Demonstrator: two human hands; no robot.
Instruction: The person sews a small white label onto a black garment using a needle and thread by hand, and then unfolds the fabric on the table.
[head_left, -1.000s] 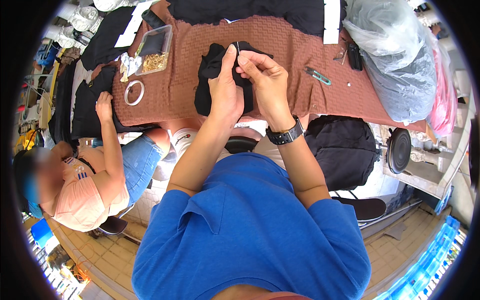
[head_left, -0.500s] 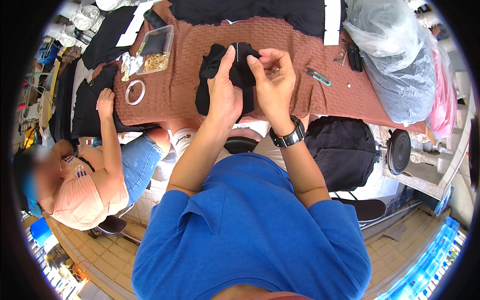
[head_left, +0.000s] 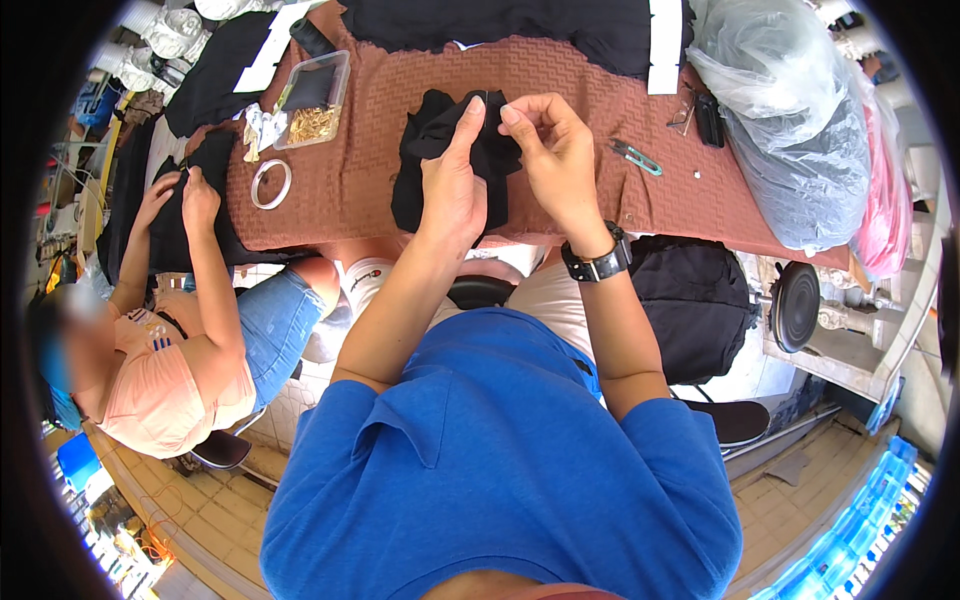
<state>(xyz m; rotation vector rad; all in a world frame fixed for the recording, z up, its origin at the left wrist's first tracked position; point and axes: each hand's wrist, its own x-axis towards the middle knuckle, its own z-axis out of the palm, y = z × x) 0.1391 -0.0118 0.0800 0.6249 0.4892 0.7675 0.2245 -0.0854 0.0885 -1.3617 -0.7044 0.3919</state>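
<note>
Above the near edge of the cloth-covered table, my left hand (head_left: 455,195) grips a bunched piece of black fabric (head_left: 410,180), its thumb stretched up along the cloth. Just right of that thumb tip, my right hand (head_left: 558,155) is pinched with thumb and forefinger together. Whatever sits in this pinch is too small to make out. A thin pale line shows at the top of the fabric between the two hands. My right wrist wears a black watch (head_left: 597,262).
Teal thread snips (head_left: 636,157) lie to the right, a white ring-shaped roll (head_left: 271,185) to the left. Behind it stands a clear plastic box (head_left: 318,105) with small gold pieces. Stuffed plastic bags (head_left: 790,130) fill the right end. At left, a seated person (head_left: 180,380) handles black cloth.
My right hand has shifted slightly right, away from my left thumb, its fingers still pinched. My left hand stays nearly in place. The person at left has brought both hands onto the cloth.
</note>
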